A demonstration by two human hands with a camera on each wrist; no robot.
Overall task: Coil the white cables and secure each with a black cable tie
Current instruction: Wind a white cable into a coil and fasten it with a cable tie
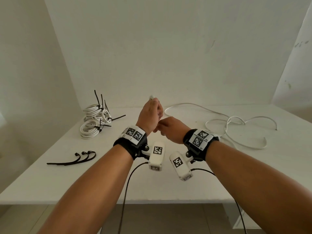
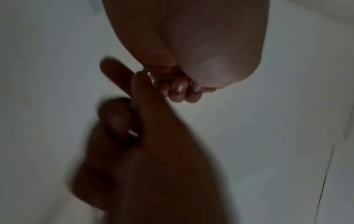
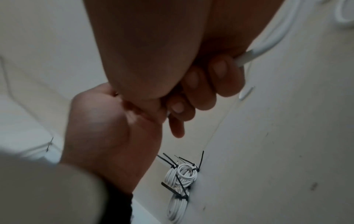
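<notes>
Head view: a white table (image 1: 168,179) stood against pale walls. Above its middle, the left hand (image 1: 150,115) was raised, its grip curled around one end of a loose white cable (image 1: 236,119), whose plug tip stuck out above the fist at 12 o'clock. The right hand (image 1: 170,129) sat just beside it at 4 o'clock, fingers curled inward and touching the left hand. The rest of that cable sprawled in loops across the table at 3 o'clock of the hands. At 9 o'clock, a heap of coiled cables (image 1: 94,120) lay near the wall, each bound with a black tie. Spare black cable ties (image 1: 74,159) lay together at 8 o'clock, well apart from the heap.

Left wrist view: dark and blurred. The left hand (image 2: 149,151) had fingers folded; a small pale glint showed between them. The right hand (image 2: 201,45) met it at 12 o'clock.

Right wrist view: the right hand (image 3: 153,53) was closed narrowly on the loose white cable (image 3: 264,45), which left the grip toward 2 o'clock. The left hand (image 3: 107,128) touched it at 8 o'clock. The coiled cables (image 3: 182,181) lay at 6 o'clock.
</notes>
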